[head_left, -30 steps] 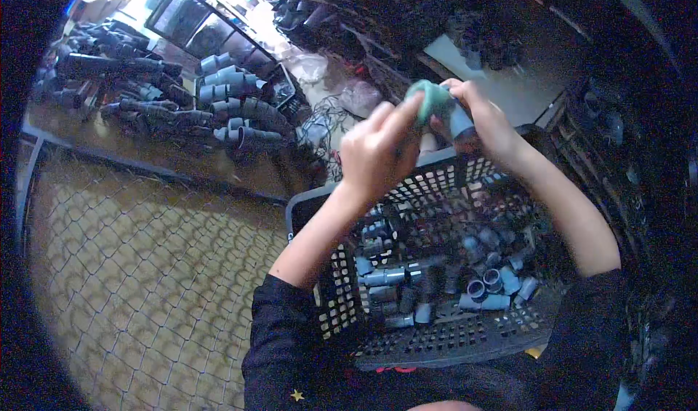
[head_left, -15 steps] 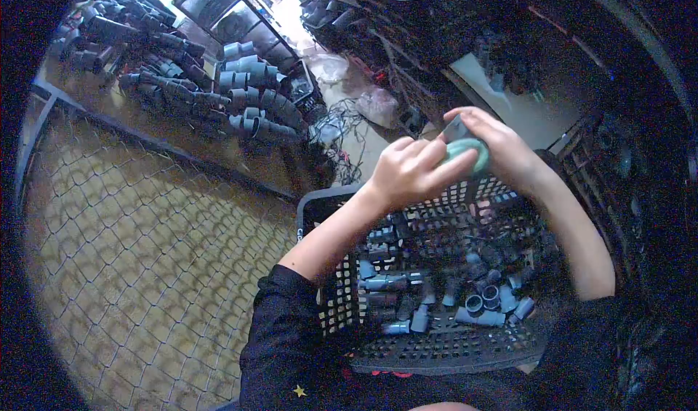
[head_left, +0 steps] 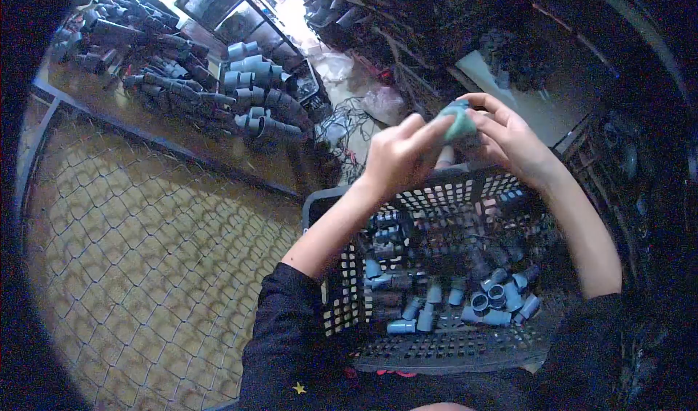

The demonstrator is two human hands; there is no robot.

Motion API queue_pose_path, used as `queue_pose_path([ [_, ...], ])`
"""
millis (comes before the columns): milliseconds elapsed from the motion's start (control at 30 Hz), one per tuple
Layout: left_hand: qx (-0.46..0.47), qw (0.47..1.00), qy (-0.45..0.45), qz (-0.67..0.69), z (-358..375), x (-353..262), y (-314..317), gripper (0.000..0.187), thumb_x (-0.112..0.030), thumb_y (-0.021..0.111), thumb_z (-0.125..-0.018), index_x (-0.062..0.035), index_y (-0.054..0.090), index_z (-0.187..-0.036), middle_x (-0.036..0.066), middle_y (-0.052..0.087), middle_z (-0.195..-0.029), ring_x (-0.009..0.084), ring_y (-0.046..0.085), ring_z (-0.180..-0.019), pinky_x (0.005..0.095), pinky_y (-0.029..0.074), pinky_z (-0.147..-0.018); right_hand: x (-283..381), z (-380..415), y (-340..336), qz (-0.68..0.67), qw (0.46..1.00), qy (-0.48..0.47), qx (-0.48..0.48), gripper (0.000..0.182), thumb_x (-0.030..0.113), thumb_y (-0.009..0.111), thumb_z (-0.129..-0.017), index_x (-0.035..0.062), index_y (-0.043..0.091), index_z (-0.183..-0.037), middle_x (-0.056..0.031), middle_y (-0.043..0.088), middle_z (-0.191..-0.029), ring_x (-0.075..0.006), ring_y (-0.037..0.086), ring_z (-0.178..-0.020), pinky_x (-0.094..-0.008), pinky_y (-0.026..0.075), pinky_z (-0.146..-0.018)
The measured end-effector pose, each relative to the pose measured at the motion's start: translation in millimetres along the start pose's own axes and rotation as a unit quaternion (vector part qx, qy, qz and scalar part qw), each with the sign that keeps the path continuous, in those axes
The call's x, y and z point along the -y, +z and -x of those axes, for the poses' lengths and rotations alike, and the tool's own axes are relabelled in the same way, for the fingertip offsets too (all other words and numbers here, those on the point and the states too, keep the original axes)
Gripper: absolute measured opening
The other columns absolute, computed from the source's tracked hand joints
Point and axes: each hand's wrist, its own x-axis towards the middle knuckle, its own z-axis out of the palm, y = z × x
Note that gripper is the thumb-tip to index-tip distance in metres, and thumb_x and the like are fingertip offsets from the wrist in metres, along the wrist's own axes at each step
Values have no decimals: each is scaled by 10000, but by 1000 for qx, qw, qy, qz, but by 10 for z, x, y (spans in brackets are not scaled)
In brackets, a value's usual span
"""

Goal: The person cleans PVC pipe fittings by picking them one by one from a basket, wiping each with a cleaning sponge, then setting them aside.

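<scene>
Both hands are raised over the far rim of a black perforated crate (head_left: 336,193). My left hand (head_left: 398,153) is closed on a green cloth-like piece (head_left: 459,123), thumb and fingers pressed to it. My right hand (head_left: 512,138) curls round the other side of the green piece, its fingertips against a small blue-grey object that is mostly hidden. Inside the crate, below the hands, lie several blue-grey pipe fittings (head_left: 496,316), some standing with their round openings up.
A wire-mesh surface (head_left: 145,265) with a metal frame extends on the left. Behind it are piles of grey pipe fittings (head_left: 254,84). Plastic bags (head_left: 384,104) and tangled black strands lie on the floor ahead. Dark racks stand at the right.
Both hands have moved slightly up, and the green piece has gone from spread and rounded to bunched between the fingers. The view has shifted slightly.
</scene>
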Motion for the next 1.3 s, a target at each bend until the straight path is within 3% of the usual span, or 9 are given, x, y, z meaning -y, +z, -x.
queue_pose_path([
  [133, 63, 988, 125, -66, -32, -173, -99, 427, -121, 669, -706, -233, 649, -1118, 32, 462, -650, 204, 513, -459, 337, 438, -417, 75, 58, 33, -20, 1000, -20, 13, 430, 268, 631, -927, 61, 464, -1265, -93, 599, -1114, -141, 628, -956, -292, 538, -787],
  [300, -30, 999, -32, 14, -50, -74, -38, 361, -98, 668, -766, -154, 634, -1121, 87, 519, -686, 278, 577, -532, 391, 477, -462, 33, 78, 46, -35, 998, -40, -32, 538, 305, 698, -874, 44, 430, -1260, -92, 596, -1100, -164, 629, -950, -307, 528, -786],
  [467, 67, 996, 56, 13, 14, -279, -88, 386, -11, 669, -741, -114, 648, -1113, 74, 505, -690, 257, 530, -505, 367, 438, -453, 135, 98, 96, -56, 998, -12, -6, 403, 362, 668, -888, 71, 523, -1126, -19, 610, -989, -129, 631, -904, -301, 538, -759],
  [533, 43, 999, 23, 13, 2, -322, -77, 368, -34, 685, -754, -122, 650, -1109, 69, 490, -682, 249, 533, -503, 370, 441, -456, 97, 62, 88, -69, 998, -13, -1, 375, 393, 649, -896, 84, 551, -1084, -1, 611, -955, -111, 629, -871, -293, 538, -751],
  [667, -20, 995, -87, 33, -22, -250, -30, 382, -24, 671, -780, -112, 625, -1149, 104, 576, -747, 281, 580, -581, 368, 487, -505, 68, 66, 149, -69, 997, 8, -39, 430, 529, 574, -903, 119, 571, -1030, 5, 608, -902, -94, 615, -803, -263, 509, -664],
  [833, 74, 997, 10, 3, 57, -423, -2, 401, -48, 665, -752, -151, 644, -1139, 71, 512, -685, 262, 552, -497, 384, 467, -470, 69, 12, 184, -79, 991, 23, -102, 564, 648, 494, -889, 115, 577, -1052, -14, 620, -846, -125, 627, -727, -278, 504, -636],
  [1000, -8, 996, -83, 20, -22, -283, -10, 385, -39, 650, -794, -123, 614, -1168, 109, 589, -781, 307, 596, -580, 386, 497, -517, 97, 23, 207, -86, 992, 14, -94, 543, 629, 465, -911, 116, 584, -1040, -15, 621, -849, -114, 616, -727, -270, 496, -633],
  [1200, 66, 996, 59, -33, 41, -456, 29, 394, -78, 658, -751, -176, 654, -1133, 50, 476, -657, 218, 541, -486, 372, 460, -442, -35, -31, 129, -10, 998, 9, -64, 567, 632, 447, -918, 110, 610, -1068, -8, 617, -843, -94, 585, -732, -257, 463, -620],
  [1300, 7, 999, 0, -45, -43, -352, -3, 366, -94, 662, -786, -165, 636, -1144, 59, 485, -663, 234, 560, -501, 370, 468, -449, -23, -20, 85, -41, 997, 41, -59, 506, 574, 437, -951, 120, 621, -1073, -27, 635, -924, -106, 609, -844, -276, 499, -730],
])
